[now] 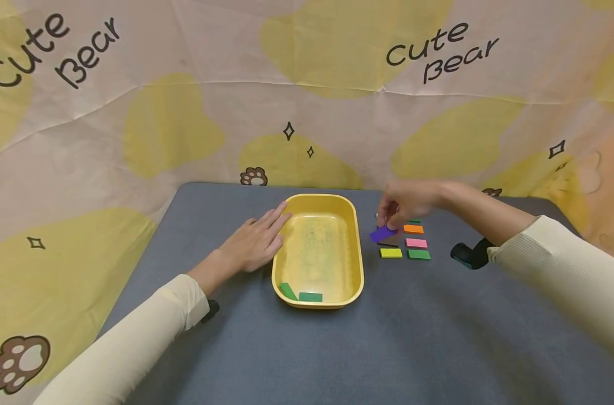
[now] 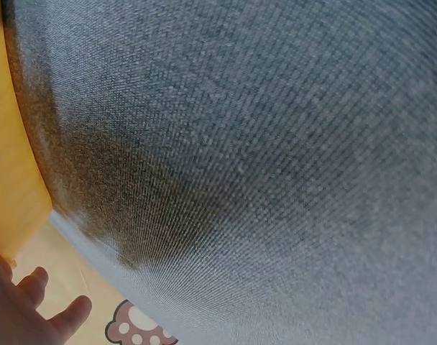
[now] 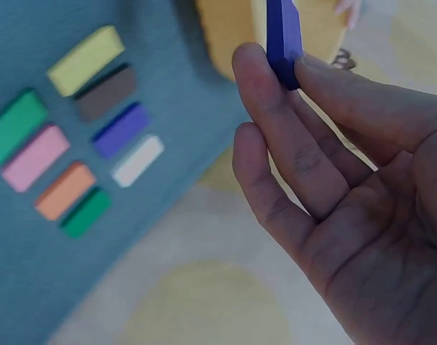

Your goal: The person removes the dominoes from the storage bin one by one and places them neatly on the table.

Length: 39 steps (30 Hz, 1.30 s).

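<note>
Between thumb and fingertips my right hand (image 1: pixel 405 202) pinches a purple block (image 1: pixel 382 234), lifted above two columns of flat coloured blocks. In the right wrist view the pinched purple block (image 3: pixel 283 43) points away from the palm. The left hand (image 1: pixel 258 239) rests with straight fingers on the left rim of a yellow tray (image 1: pixel 359 270). Inside the tray, at its near end, lie a green block (image 1: pixel 310 297) and a second green block (image 1: pixel 288 291) set at a slant. In the left wrist view the left fingers (image 2: pixel 75 316) show beside the tray's outer wall (image 2: pixel 17 158).
Right of the tray are a yellow block (image 1: pixel 390 253), green block (image 1: pixel 418 255), pink block (image 1: pixel 416 243) and orange block (image 1: pixel 413 229). The right wrist view adds a brown block (image 3: pixel 106 93), another purple block (image 3: pixel 122 130) and a white block (image 3: pixel 138 160). A grey cloth (image 1: pixel 388 349) covers the table.
</note>
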Each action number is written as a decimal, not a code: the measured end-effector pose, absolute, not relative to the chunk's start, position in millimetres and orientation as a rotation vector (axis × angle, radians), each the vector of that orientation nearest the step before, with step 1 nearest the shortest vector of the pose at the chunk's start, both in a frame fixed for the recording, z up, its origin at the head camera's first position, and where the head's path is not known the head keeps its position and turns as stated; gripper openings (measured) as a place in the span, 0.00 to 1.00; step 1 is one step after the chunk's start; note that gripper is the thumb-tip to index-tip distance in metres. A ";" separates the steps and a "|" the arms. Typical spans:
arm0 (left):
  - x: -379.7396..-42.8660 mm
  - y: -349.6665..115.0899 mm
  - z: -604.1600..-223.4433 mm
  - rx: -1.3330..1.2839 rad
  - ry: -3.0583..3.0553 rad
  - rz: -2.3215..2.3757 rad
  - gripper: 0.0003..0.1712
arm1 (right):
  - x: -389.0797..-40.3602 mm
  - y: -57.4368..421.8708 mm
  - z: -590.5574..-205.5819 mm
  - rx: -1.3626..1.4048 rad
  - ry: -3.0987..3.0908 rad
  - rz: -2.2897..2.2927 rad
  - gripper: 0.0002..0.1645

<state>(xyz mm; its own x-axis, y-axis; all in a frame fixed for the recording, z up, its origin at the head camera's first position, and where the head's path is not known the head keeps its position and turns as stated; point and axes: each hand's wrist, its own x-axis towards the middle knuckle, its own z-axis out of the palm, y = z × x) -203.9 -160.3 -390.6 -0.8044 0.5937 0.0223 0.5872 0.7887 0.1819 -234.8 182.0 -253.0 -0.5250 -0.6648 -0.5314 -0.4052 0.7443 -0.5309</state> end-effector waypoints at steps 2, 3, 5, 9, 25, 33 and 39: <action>-203.9 -160.7 -390.3 0.972 2.937 0.274 0.32 | -234.5 192.2 -259.5 -0.777 2.195 -0.462 0.08; -203.8 -160.7 -389.9 0.974 2.937 0.271 0.32 | -234.2 196.9 -263.6 -0.762 2.199 -0.474 0.08; -203.8 -160.5 -388.9 0.977 2.934 0.264 0.32 | -233.5 205.6 -272.8 -0.726 2.202 -0.515 0.09; -204.1 -159.8 -387.1 0.974 2.921 0.244 0.33 | -230.4 218.9 -292.0 -0.685 2.218 -0.608 0.10; -204.6 -161.0 -387.8 0.983 2.921 0.226 0.33 | -215.1 239.3 -340.8 -0.645 2.175 -0.828 0.11; -204.0 -160.8 -388.8 0.969 2.924 0.246 0.33 | -206.9 239.0 -348.6 -0.668 2.192 -0.854 0.10; -204.0 -160.5 -388.5 0.969 2.928 0.242 0.33 | -205.7 240.5 -352.3 -0.653 2.200 -0.829 0.10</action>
